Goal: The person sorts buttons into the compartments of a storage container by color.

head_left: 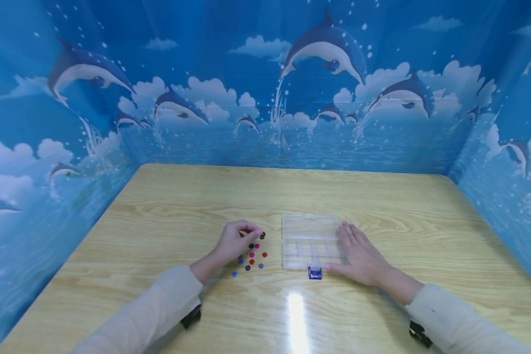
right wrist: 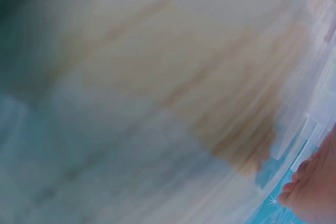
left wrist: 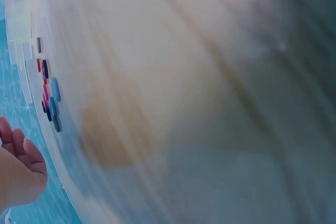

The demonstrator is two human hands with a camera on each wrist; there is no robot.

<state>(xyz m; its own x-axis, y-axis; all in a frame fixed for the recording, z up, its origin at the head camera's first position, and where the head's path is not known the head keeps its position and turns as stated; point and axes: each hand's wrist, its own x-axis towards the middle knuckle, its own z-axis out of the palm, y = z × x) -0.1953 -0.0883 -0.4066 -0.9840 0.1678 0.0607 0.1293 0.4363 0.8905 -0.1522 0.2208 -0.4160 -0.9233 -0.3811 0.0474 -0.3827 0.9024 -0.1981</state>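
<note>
Touching box: right hand, fingers straight | left hand: fingers bent at black disc, can't tell if gripping

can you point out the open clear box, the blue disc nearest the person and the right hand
clear box [head_left: 310, 239]: head view, seam between its two halves
blue disc [head_left: 234, 274]: head view, middle of its face
right hand [head_left: 364, 259]: head view, back of the hand

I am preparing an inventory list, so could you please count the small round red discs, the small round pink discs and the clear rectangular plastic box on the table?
Red discs: 2
Pink discs: 2
Clear plastic box: 1
Total: 5
</note>
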